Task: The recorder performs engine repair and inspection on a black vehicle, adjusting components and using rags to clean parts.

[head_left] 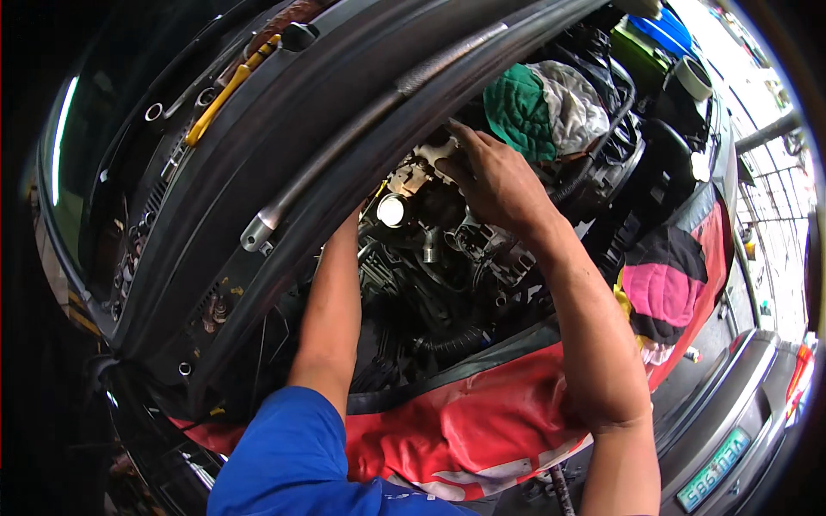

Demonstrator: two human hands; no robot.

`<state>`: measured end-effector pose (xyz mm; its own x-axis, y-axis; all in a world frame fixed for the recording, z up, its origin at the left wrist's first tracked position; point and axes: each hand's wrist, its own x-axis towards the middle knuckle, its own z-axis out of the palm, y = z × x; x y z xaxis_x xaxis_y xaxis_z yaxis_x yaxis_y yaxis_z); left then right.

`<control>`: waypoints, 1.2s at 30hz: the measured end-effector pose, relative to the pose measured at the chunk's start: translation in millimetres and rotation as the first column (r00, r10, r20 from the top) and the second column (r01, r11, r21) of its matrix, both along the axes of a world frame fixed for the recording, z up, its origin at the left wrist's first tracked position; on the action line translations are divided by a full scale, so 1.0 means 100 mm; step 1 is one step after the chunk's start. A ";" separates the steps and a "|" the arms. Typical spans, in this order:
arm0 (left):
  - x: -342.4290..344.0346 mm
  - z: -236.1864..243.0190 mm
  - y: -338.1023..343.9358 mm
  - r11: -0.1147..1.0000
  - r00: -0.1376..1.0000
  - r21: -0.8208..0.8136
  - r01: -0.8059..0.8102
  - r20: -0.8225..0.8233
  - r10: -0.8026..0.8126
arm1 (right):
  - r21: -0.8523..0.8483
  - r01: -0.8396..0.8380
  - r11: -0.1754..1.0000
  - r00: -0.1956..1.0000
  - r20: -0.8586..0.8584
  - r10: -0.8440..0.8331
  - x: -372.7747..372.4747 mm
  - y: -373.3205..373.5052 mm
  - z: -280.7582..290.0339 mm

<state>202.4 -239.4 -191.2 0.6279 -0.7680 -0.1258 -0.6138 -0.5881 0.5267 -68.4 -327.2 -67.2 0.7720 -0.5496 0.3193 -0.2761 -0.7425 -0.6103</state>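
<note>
Both my arms reach into the engine bay of a car. My right hand [501, 182] is over the engine [434, 275], its index finger stretched forward and its thumb apart from it. Nothing shows between them, though the other fingertips are partly hidden. My left forearm [331, 305] passes under the dark cowl edge, which hides that hand. Close to where it disappears, a bright round light [391, 210] shines among the engine parts. A short metal cylinder like a socket [430, 247] stands below the light. Beyond my right hand lies a green and white rag [538, 112].
A long metal bar-handled wrench [344, 146] lies along the cowl. Farther left are a yellow-handled tool [225, 101] and a ring-ended wrench [155, 112]. A red cover [465, 408] drapes the near fender, with a pink and black rag [661, 288] on it. Another car [731, 413] stands at right.
</note>
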 end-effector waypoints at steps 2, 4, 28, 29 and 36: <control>0.05 0.01 -0.01 0.999 1.000 0.048 -0.012 -0.008 0.012 | 0.001 0.010 1.000 0.997 0.078 -0.010 0.00 -0.06 0.03; 0.10 0.00 -0.04 0.997 0.999 0.074 -0.026 0.027 0.024 | 0.042 0.038 0.998 0.999 0.016 -0.038 0.00 -0.07 0.05; 0.59 -0.53 -0.48 0.968 0.982 0.225 -0.107 0.176 0.067 | 0.028 0.026 0.999 0.996 -0.088 -0.024 -0.01 -0.11 -0.01; 0.58 -0.53 -0.49 0.969 0.982 0.225 -0.106 0.178 0.066 | 0.037 0.030 0.999 0.993 -0.115 -0.026 -0.01 -0.11 -0.01; 0.54 -0.52 -0.47 0.969 0.983 0.225 -0.101 0.171 0.062 | 0.027 0.023 0.999 0.995 -0.098 -0.020 0.00 -0.10 0.01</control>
<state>256.4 -286.0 -243.7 0.7138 -0.6753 -0.1856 -0.6244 -0.7337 0.2680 -68.6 -336.8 -65.7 0.7868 -0.5738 0.2273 -0.3506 -0.7186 -0.6005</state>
